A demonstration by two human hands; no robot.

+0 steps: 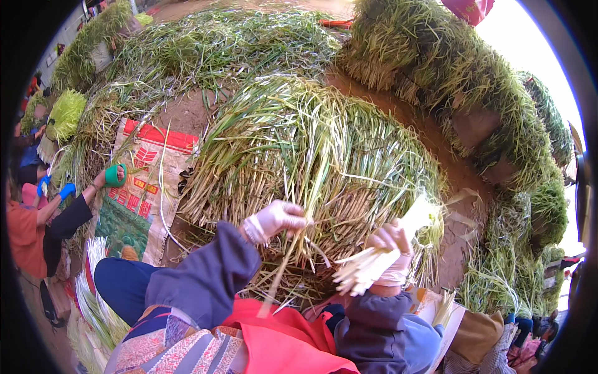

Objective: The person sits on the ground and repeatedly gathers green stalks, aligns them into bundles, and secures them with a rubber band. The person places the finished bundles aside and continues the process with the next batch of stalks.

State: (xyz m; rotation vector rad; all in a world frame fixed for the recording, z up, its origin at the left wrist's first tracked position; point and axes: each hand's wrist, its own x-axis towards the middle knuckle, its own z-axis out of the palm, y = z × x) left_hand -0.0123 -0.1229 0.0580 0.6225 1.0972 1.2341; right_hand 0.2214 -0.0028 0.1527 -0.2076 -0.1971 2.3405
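Observation:
My left hand [280,219], in a thin pale glove, pinches a single long stalk [279,273] that hangs down over my red apron [285,336]. My gloved right hand [392,252] grips a bundle of peeled white stalks [362,271]. The cut ends of this bundle point down and to the left, and its pale upper part rises above my fist. Both hands are over the near side of a large heap of leafy green stalks [336,163]. In this heap the brownish stem ends face me, and the leaves spread away.
Left of the heap lies a printed sack [135,187] bearing writing. Pale stalks [96,280] are beside my left knee. A co-worker in orange [28,233] with blue gloves [67,190] sits at far left. Stacked leafy bundles [467,89] curve along the right.

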